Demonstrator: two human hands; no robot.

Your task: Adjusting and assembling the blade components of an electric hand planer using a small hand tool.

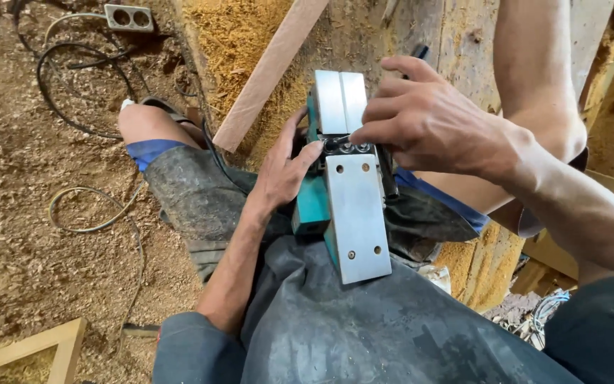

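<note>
An electric planer (pixel 346 206) lies upside down on the person's lap, its flat metal sole facing up, its teal body showing along the left edge. The left hand (pixel 286 171) steadies it from the left side, fingers spread against the body and the thumb tip touching the sole's edge at the gap where the blade drum (pixel 347 146) sits. The right hand (pixel 428 124) comes in from the right and over the top, fingers bunched together and pinched on a small dark tool at that same gap; what the tool is cannot be told. The two hands nearly meet across the drum.

Left of the left hand a bare knee rises, and beyond it sawdust-covered floor (pixel 30 213) spreads wide, crossed by loose black cables (pixel 72 78) and a grey cord. A wooden board (pixel 268 71) slants just beyond the left fingertips, close to the planer's far end. Right of the right hand, wooden planks crowd in closely.
</note>
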